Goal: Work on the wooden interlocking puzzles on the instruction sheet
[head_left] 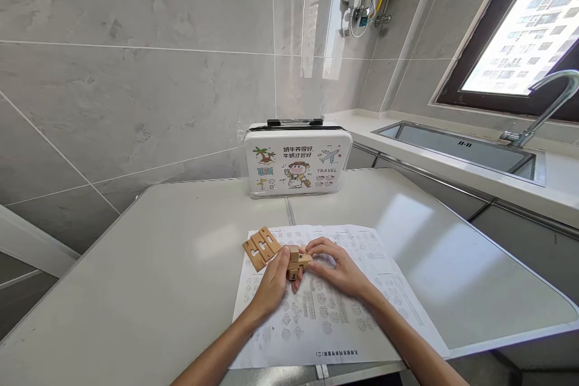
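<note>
On the table [136,289], both hands [307,271] grip wooden pieces [297,262], spare blocks [261,246] beside.

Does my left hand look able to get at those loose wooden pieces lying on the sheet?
Probably yes: the loose wooden pieces lie just beside the left hand, with nothing between, though it grips a wooden puzzle.

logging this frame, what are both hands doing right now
Left hand: closed on the small tan wooden interlocking puzzle block.
Right hand: fingers closed on the same block's other side.
</note>
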Demonstrator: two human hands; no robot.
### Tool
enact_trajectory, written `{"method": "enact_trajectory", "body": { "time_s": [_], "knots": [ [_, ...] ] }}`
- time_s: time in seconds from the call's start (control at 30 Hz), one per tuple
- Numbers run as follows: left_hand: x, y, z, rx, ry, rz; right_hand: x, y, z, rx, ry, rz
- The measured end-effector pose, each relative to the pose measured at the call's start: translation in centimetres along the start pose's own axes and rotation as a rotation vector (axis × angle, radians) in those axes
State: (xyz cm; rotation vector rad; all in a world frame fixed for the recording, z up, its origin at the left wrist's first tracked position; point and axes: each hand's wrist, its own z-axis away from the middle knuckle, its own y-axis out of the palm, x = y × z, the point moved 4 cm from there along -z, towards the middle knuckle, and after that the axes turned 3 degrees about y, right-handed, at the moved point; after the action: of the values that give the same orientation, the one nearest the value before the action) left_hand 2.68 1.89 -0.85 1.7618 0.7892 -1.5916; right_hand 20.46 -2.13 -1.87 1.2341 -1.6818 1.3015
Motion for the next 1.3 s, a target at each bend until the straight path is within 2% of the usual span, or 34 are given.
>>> {"method": "enact_trajectory", "body": {
  "time_s": [0.17,0.37,0.7,1.1,1.3],
  "knots": [
    [0.8,0.1,-0.4,0.125,-0.108,0.246,0.1,-0.4,-0.2,0.012,0.034,-0.086],
    [1.1,-0.1,-0.4,0.193,-0.159,0.352,0.2,-0.6,-0.1,0.051,0.115,-0.217],
    [1.1,-0.2,-0.3,0.226,-0.147,0.309,0.4,-0.3,0.0,0.111,0.211,-0.419],
    [1.0,-0.5,-0.5,0.175,-0.100,0.229,-0.9,-0.2,0.1,0.072,0.257,-0.432],
    [1.0,-0.3,-0.3,0.223,-0.152,0.314,-0.3,0.0,0.3,0.146,0.253,-0.449]
  ]
}}
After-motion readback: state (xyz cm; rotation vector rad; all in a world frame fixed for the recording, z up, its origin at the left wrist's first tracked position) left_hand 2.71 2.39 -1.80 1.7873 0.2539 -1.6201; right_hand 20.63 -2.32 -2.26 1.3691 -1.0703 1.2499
